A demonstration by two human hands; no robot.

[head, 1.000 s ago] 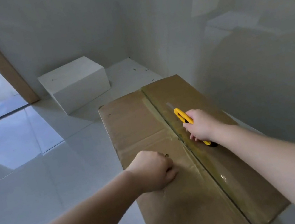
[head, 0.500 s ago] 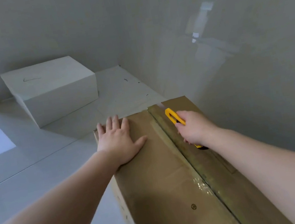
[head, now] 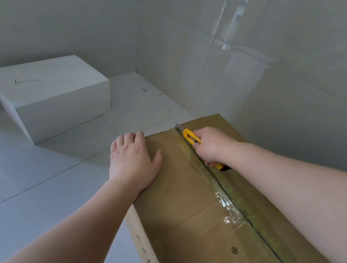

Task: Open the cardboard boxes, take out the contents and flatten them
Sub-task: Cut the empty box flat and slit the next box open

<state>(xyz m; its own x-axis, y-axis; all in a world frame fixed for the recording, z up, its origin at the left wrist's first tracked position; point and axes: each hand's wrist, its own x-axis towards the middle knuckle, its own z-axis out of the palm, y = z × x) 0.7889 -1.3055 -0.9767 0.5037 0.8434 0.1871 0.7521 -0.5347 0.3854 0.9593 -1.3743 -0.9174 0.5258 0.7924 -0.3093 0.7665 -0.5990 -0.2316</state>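
Note:
A long brown cardboard box (head: 190, 221) lies on the floor in front of me, its two top flaps joined by a strip of clear tape along the middle seam. My left hand (head: 133, 161) lies flat on the left flap at the far corner, fingertips bent over the far edge. My right hand (head: 213, 145) grips a yellow utility knife (head: 189, 136), whose blade tip sits on the taped seam at the box's far end.
A white box (head: 52, 94) stands on the tiled floor at the back left, near the corner. A glossy tiled wall (head: 272, 67) runs close along the cardboard box's right side. Bare floor tiles (head: 39, 189) extend to the left.
My left hand went from a fist mid-flap to lying flat at the far left corner. The knife slid along the seam to the box's far end.

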